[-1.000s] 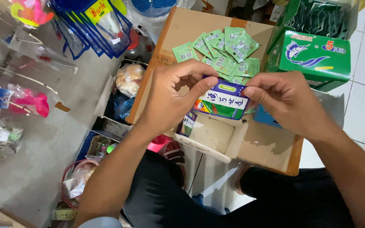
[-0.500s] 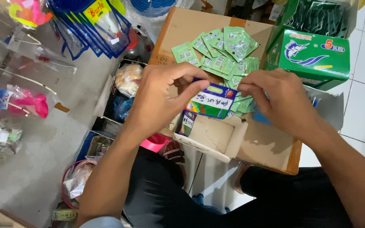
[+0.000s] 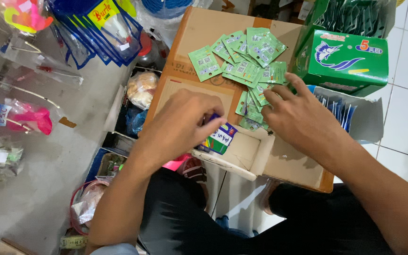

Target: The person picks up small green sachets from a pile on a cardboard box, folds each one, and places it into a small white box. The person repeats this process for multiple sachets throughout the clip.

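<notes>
Pinching a colourful packet in closed left hand fingers over a cardboard box, while the right hand, fingers spread, touches green sachets.

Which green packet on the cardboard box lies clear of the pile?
The green packet at the far left of the spread: cardboard shows around most of it, while the other packets overlap one another.

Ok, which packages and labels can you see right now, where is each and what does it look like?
Small packet: in left hand, blue, green and white.
Green sachets: flat squares heaped on cardboard box, under right hand.
Green carton: top right, blue fish picture.
Blue-edged clear bags: hanging top left, yellow labels.
</notes>
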